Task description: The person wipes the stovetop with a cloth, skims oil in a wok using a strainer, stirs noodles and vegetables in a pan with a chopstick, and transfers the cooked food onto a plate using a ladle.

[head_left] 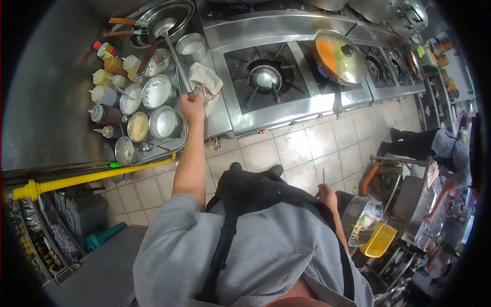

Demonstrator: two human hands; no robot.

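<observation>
While the left hand [193, 109]'s got a ladle [177, 61], right hand [326, 196]'s pinching a thin stick [323, 175].
Left fingers are closed round the handle end, best hold; ladle's far left beside a metal pot [193, 47], probably stiff, scoop-heavy.

We cannot tell what the thin stick [323, 175] in the right hand [326, 195] is. The lid [353, 65] blurs the pan's [337, 102] contents for us; the top edge cuts off a pot [327, 4].

Left arm [190, 163]: stretched forward
Left hand [193, 109]: closed in a fist
Right arm [339, 221]: held low
Right hand [326, 197]: curled closed
</observation>
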